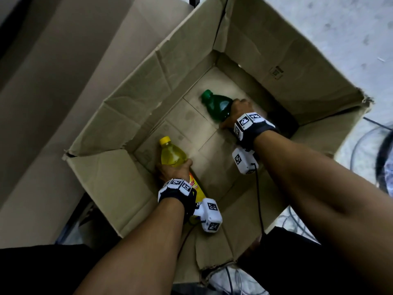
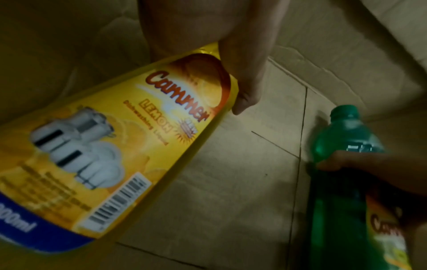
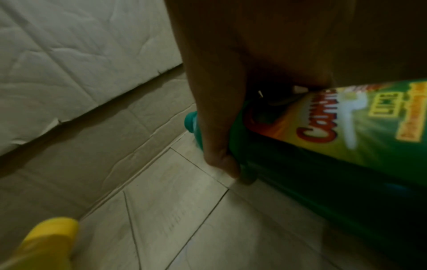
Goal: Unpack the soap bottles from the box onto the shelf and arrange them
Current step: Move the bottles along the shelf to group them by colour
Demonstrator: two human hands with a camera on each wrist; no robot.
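Two bottles gripped low in box (image 1: 131, 96), L hand (image 1: 173, 170) round yellow (image 1: 172, 155) at 7 o'clock, R hand (image 1: 238, 114) round green (image 1: 217, 105) at 1; one-handed shoulder grips w/ heavy bases may slip.

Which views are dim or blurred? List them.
Head view: dim inside the box, but the yellow bottle and green bottle read clearly. Left wrist view: dark, label print soft, though the left hand is clear. Right wrist view: darkest, the right hand shadowed, the green label smeared, the yellow cap out of focus.
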